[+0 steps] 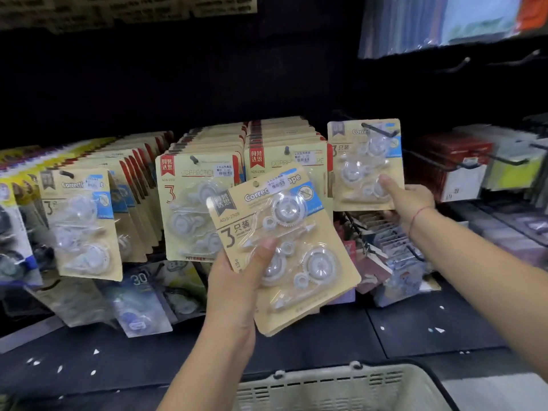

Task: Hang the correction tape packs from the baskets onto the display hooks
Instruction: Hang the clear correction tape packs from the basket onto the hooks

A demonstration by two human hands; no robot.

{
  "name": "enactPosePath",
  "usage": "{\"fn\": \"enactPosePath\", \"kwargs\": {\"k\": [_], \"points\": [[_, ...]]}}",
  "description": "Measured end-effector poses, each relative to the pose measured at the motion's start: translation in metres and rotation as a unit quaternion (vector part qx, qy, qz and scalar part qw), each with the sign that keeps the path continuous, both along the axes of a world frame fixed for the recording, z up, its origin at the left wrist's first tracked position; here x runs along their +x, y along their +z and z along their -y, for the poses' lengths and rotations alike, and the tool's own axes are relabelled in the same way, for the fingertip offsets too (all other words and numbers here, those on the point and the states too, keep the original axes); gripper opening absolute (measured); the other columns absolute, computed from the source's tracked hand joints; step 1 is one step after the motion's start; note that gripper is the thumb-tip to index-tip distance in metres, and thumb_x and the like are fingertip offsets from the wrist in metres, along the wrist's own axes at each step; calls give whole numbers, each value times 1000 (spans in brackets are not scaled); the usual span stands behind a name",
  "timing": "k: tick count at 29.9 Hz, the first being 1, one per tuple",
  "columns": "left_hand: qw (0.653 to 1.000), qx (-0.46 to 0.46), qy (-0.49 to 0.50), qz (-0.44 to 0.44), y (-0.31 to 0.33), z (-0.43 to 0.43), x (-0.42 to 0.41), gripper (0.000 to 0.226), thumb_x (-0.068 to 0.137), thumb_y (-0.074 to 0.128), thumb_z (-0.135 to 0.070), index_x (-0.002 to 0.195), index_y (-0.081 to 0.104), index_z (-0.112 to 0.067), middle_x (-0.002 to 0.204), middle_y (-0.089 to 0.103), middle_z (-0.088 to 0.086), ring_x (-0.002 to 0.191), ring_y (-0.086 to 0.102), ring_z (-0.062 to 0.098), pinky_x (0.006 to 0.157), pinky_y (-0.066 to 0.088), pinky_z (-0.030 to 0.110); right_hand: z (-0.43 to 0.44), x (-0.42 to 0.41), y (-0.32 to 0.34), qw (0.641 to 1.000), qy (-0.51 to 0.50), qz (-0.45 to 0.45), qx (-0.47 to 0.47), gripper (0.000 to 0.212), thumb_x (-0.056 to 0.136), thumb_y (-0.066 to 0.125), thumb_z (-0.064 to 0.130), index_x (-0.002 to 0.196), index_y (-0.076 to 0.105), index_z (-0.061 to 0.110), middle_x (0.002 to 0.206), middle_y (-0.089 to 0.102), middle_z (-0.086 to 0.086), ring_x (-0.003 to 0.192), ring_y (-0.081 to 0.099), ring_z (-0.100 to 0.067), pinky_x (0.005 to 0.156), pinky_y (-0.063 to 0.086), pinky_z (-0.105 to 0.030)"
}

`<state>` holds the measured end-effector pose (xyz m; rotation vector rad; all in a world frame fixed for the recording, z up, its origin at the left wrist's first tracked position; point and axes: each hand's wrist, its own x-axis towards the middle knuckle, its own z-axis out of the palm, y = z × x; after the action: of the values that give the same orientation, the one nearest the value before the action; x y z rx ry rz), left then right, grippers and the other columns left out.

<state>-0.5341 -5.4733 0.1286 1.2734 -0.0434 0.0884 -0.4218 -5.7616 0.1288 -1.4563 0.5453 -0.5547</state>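
Front and centre, a correction tape pack (284,250): kraft-brown card with a blue corner, a big "3", and three white tapes under a clear blister. It's tilted clockwise, gripped at its lower left by the left hand (237,280) with the thumb on the front, and more card edges show stacked behind it. Over on the right, a matching hung pack (366,164) sits upright on a black display hook (381,130), with the right hand (409,200) pinching its lower right corner. Far left, a blue-cornered row (83,223) hangs full. Between them are two dense red-banner rows (192,209). At the bottom edge sits a pale slotted basket (326,387), its contents out of view.
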Motion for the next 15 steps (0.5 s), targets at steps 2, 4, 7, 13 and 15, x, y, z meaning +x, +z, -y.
{"fn": "enactPosePath", "kwargs": {"k": [2,4,7,13,15], "points": [[1000,4,-9,2,1,0,3,66,60,82,-45,121,68,-25,115,76,-1,108,73,21,94,55,45,-2,29,0,1000,-8,-14,22,52,82,74,46,112,63,5,108,60,-8,61,55,-14,52,49,-24],[1000,7,-15,5,3,0,7,64,60,82,-45,120,69,-27,113,77,-3,106,73,19,91,56,42,-5,53,3,999,-23,-25,32,72,81,75,44,133,50,2,127,57,-12,70,57,-16,53,48,-26],[1000,20,-21,4,2,-1,14,58,60,88,-43,114,71,-31,112,77,-6,105,73,15,96,54,45,-9,88,5,998,-38,-27,48,75,80,76,43,136,46,3,134,53,-13,101,61,-25,49,47,-24],[999,30,-29,0,-3,-3,21,44,66,82,-44,109,73,-39,112,77,-7,105,73,14,99,52,49,-8,138,16,994,-22,-48,95,84,79,77,43,142,36,6,138,53,-11,107,63,-29,77,55,-33],[999,32,-36,6,-4,-5,21,41,67,83,-44,106,73,-43,113,76,-8,105,73,14,97,53,48,-4,146,17,988,24,-57,141,78,82,74,43,141,39,9,136,56,-8,103,65,-27,80,57,-38]]}}
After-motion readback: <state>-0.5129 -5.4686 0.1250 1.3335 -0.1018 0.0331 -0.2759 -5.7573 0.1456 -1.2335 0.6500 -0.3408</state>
